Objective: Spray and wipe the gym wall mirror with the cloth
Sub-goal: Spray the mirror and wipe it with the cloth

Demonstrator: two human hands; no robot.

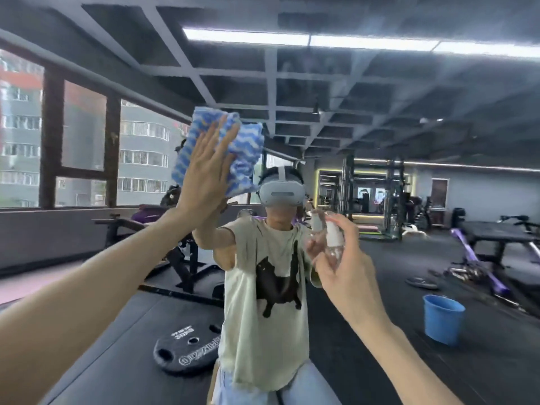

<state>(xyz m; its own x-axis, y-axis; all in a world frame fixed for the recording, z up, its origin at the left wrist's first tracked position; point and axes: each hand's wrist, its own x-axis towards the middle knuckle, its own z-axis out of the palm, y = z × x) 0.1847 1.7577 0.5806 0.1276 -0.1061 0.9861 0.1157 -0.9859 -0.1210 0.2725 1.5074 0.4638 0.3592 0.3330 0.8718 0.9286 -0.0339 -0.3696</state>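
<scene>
**Forearms raised to the gym mirror: cloth on glass, bottle in reserve**

Left forearm (pixel 87 287) and right forearm (pixel 409 346) filled the lower corners of the view, reaching toward the mirror (pixel 380 112), whose own edges lay outside the frame; the left hand (pixel 204 171) lay flat, fingers straight and spread, pressing the blue-and-white cloth (pixel 245 147) against the glass, left of centre and above the reflected head; the cloth was bunched rather than folded, its right portion hanging free beyond the palm; the right hand (pixel 347 267) was curled round a small clear spray bottle (pixel 334 241) with a white head, held upright near the glass, lower than the cloth and to its right; whether a finger rested on the pump could not be told. Judged from this, the wiping step was in hand; no droplets or streaks could be made out on the glass. The cloth appeared soft, light and limp; it would probably follow the palm only under steady pressure, so a broad flat hold over its middle suited it better than a pinch at a corner; the loose flap might drag or fold under. The bottle looked light, rigid and smooth, likely slippery if wet, and best held round its body. Reflected behind the person were a weight plate (pixel 187 349) and a blue bucket (pixel 442 320) on the dark floor.
</scene>
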